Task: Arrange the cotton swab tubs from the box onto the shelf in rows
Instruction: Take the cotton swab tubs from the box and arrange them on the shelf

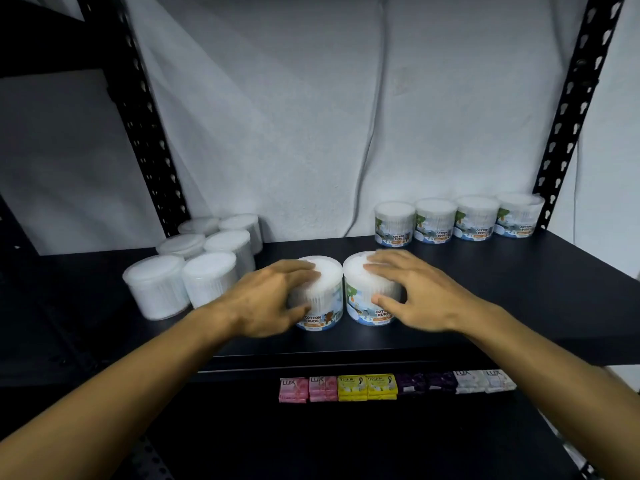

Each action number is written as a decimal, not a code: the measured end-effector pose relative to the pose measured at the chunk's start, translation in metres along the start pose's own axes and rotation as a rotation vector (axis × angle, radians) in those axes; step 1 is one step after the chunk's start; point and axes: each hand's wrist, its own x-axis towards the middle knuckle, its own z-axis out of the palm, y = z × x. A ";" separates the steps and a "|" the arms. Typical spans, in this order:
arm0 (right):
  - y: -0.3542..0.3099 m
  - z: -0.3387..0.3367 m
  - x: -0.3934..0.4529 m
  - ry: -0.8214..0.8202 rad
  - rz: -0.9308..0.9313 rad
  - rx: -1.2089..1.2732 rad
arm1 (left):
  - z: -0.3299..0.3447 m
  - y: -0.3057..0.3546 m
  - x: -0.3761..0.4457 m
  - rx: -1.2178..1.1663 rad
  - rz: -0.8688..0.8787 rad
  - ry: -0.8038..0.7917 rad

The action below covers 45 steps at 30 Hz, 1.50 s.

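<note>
Head view: left hand (pixel 273 299) grips one cotton buds tub (pixel 320 296), right hand (pixel 412 292) grips the tub beside it (pixel 372 289), fingers over lids, thumbs on fronts. Both tubs stand mid-shelf (pixel 485 299), in front of the back row of four (pixel 457 220); unsorted cluster (pixel 197 265) left of that row. Slide the pair back together, labels facing out, butt against the row's left end, keep upright

A pale grey wall (pixel 277 116) stands behind a black metal rack. Two perforated black uprights (pixel 145 133) lean at the shelf's left and right rear corners. A thin cable (pixel 372 133) hangs down the wall. The dark shelf board (pixel 519 289) looks matte under dim light.
</note>
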 end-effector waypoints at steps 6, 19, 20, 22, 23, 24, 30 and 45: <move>0.005 0.001 -0.003 -0.019 0.012 -0.029 | 0.005 0.009 0.002 -0.028 0.017 0.044; 0.083 -0.040 -0.045 -0.026 0.157 -0.009 | 0.033 0.078 0.080 -0.003 0.128 0.054; 0.092 -0.045 -0.050 -0.022 0.173 -0.011 | 0.035 0.086 0.090 -0.002 0.136 0.054; 0.109 -0.056 -0.059 -0.012 0.206 -0.012 | 0.041 0.104 0.109 0.004 0.152 0.059; 0.118 -0.062 -0.063 -0.006 0.223 -0.011 | 0.044 0.114 0.119 0.007 0.161 0.062; 0.127 -0.068 -0.068 -0.002 0.239 -0.008 | 0.046 0.123 0.129 0.008 0.170 0.064; 0.181 -0.099 -0.088 0.031 0.345 -0.026 | 0.058 0.180 0.188 0.033 0.222 0.067; 0.264 -0.115 -0.086 0.110 0.508 -0.020 | 0.081 0.231 0.298 0.111 0.211 0.015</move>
